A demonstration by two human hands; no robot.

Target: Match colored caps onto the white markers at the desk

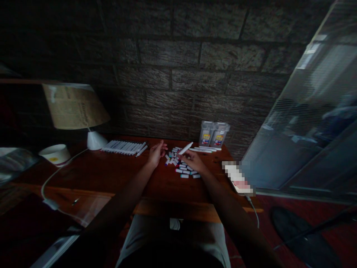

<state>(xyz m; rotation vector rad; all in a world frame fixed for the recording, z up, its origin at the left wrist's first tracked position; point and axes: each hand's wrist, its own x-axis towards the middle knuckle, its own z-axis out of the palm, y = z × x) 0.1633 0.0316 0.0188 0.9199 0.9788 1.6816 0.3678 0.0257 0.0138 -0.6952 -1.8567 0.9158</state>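
My right hand (pixel 194 161) is closed on a white marker (pixel 185 148), holding it tilted above a loose pile of marker caps (pixel 182 169) with coloured ends on the dark wooden table (pixel 117 173). My left hand (pixel 156 152) hovers just left of the pile with its fingers spread and nothing in it. A neat row of white markers (pixel 124 147) lies to the left of my left hand. A few more markers (pixel 205 149) lie in front of two clear plastic marker cases (pixel 214 134) at the back.
A lamp with a tan shade (pixel 74 107) stands at the back left, its cord (pixel 52 176) running over the table. A paper bowl (pixel 55 153) sits beside it. A blurred flat device (pixel 238 178) lies near the right table edge. Brick wall behind, glass door on the right.
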